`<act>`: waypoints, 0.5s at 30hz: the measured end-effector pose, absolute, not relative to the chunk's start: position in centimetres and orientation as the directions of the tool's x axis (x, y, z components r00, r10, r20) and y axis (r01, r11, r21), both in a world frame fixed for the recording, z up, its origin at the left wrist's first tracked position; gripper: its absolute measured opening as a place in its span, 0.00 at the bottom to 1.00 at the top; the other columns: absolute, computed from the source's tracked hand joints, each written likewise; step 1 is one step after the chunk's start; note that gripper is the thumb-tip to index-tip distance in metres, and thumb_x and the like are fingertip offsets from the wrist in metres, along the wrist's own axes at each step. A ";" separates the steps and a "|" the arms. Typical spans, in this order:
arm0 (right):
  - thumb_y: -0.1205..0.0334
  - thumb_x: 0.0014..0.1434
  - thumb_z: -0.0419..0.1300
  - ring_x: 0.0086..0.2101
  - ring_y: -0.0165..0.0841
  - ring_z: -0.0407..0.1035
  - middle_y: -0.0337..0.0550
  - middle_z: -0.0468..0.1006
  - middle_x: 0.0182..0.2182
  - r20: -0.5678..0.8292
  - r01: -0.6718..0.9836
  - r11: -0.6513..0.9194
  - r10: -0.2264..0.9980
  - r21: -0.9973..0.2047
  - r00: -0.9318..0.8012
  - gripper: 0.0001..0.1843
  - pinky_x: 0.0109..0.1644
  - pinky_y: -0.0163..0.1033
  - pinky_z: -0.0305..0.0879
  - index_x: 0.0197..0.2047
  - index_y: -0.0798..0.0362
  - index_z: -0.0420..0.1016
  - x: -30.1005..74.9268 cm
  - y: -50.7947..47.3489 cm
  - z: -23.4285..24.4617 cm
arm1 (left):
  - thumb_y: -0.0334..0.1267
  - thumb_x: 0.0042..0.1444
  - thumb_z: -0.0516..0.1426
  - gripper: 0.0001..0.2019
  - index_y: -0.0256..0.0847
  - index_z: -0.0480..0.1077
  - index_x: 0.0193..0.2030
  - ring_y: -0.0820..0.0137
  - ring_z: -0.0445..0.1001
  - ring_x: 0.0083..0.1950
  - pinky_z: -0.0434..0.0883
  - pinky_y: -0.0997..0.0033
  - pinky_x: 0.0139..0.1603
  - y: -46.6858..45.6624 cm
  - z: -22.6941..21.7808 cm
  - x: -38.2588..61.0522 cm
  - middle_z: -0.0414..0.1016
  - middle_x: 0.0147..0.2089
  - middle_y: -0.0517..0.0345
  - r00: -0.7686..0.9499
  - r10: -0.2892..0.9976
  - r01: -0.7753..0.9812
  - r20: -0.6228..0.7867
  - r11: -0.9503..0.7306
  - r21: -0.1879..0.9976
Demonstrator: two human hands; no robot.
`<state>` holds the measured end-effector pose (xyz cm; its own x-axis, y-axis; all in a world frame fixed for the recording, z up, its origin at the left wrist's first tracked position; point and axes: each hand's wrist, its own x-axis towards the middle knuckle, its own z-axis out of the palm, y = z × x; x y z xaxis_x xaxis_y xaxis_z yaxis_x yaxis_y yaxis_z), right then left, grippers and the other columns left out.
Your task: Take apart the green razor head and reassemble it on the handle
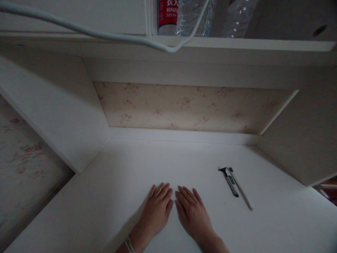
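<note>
My left hand (158, 207) lies flat on the white desktop (168, 161), palm down, fingers stretched out, a bracelet (129, 243) at the wrist. Just beside it, my right hand (193, 212) rests the same way, with a narrow gap between the two. Neither holds anything. To the right of my right hand lies a short grey and black tool (230, 182) with a green patch and a dark crosswise head; its exact kind is unclear. Alongside it is a slim pale stick (242, 191) with a dark tip at its far end.
A shelf (237, 43) overhangs the desk, with a red-labelled bottle (167, 15) and clear plastic bottles (193, 17) on it. A thick white cable (105, 34) hangs across the front. Side panels (55, 105) flank the desktop, and floral wallpaper (184, 107) covers the back.
</note>
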<state>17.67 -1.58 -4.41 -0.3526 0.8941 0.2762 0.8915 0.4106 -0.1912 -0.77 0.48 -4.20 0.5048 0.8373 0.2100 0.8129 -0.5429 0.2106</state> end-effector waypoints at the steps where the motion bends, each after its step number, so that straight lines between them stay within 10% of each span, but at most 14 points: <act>1: 0.59 0.68 0.47 0.59 0.38 0.59 0.40 0.66 0.60 0.280 0.891 0.412 0.893 -0.191 -0.353 0.20 0.64 0.54 0.51 0.60 0.47 0.66 17.7 -1.6 -4.4 | 0.43 0.67 0.41 0.21 0.46 0.59 0.64 0.62 0.55 0.68 0.55 0.45 0.66 0.5 -4.2 -0.8 0.57 0.68 0.56 0.506 0.838 0.814 0.206 -0.543 0.207; 15: 0.60 0.67 0.46 0.60 0.39 0.59 0.42 0.65 0.61 0.251 0.899 0.400 0.902 -0.180 -0.351 0.20 0.64 0.55 0.50 0.61 0.47 0.66 17.6 -1.5 -4.1 | 0.42 0.67 0.42 0.20 0.45 0.60 0.63 0.62 0.56 0.68 0.56 0.45 0.66 0.3 -4.0 -0.7 0.58 0.67 0.55 0.510 0.831 0.807 0.220 -0.552 0.211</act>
<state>17.61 -1.53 -4.11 -0.3509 0.9021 0.2513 0.8989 0.3997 -0.1797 -0.73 0.28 -4.00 0.5104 0.8312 0.2204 0.8071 -0.5515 0.2106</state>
